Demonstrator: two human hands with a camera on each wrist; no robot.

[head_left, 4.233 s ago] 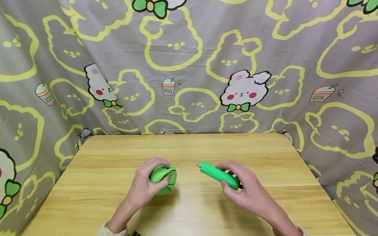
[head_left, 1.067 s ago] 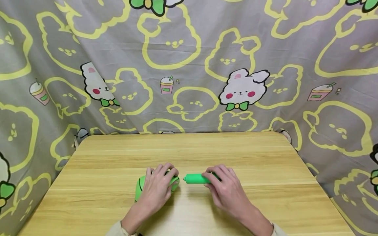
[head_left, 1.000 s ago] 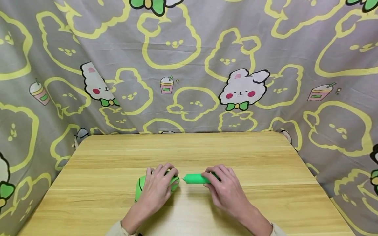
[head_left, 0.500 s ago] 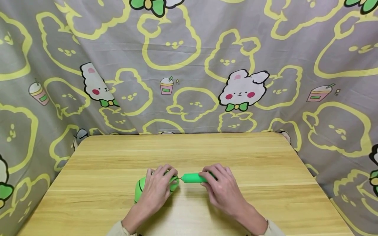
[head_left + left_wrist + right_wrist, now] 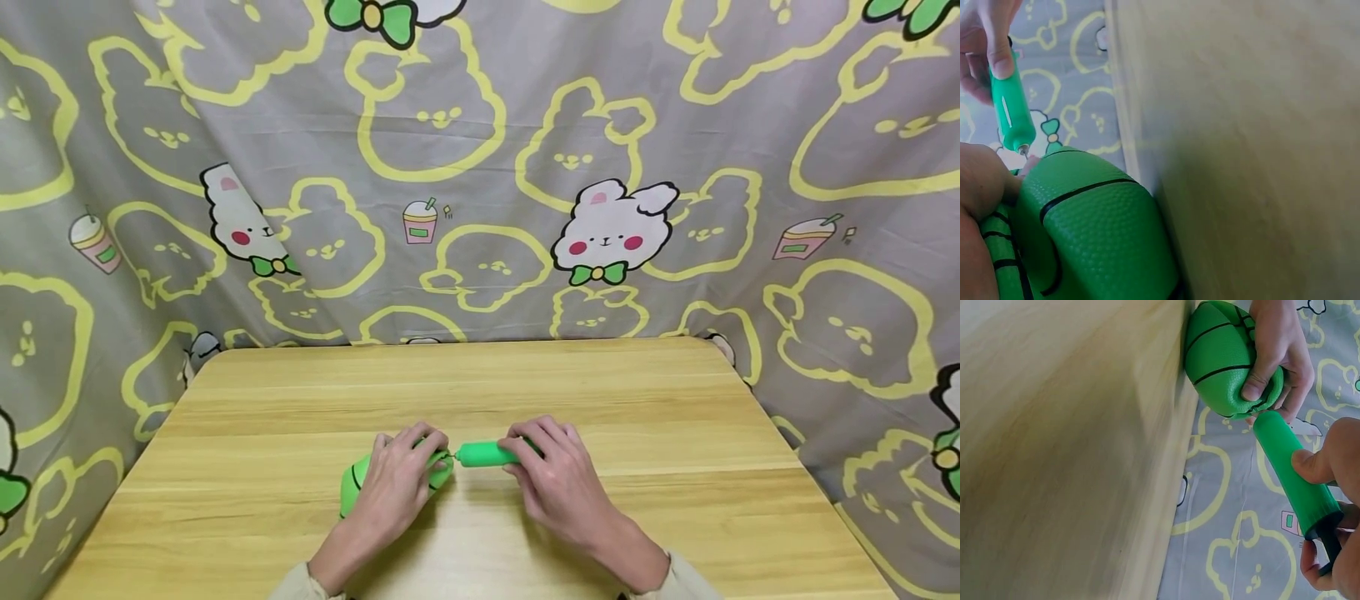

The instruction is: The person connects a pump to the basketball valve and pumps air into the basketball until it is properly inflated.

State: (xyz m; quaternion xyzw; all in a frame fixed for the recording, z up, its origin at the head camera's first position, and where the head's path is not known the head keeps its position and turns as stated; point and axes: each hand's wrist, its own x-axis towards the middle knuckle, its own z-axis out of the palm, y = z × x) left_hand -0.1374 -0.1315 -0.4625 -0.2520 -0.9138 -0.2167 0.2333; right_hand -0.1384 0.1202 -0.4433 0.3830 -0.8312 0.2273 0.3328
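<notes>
A soft, partly collapsed green ball [image 5: 352, 490] with black lines sits under my left hand [image 5: 399, 482], whose fingers and thumb squeeze a fold at its right end. My right hand [image 5: 561, 477] grips a green hand pump [image 5: 483, 454], held nearly level and pointing left at that fold. A thin needle at the pump's tip meets the ball between the left fingertips; how deep it sits is hidden. In the left wrist view the ball's pebbled skin [image 5: 1104, 231] looks dented along one side. The right wrist view shows the pump's black rod and handle [image 5: 1330, 544] by my right fingers.
Both hands work above the near middle of a wooden table [image 5: 637, 392]. A grey patterned curtain [image 5: 480, 192] hangs behind the table and along both sides.
Earlier, pump and ball were apart. Since then the left hand has turned the ball, and the pump has levelled and moved left against it. Lately less of the needle shows.
</notes>
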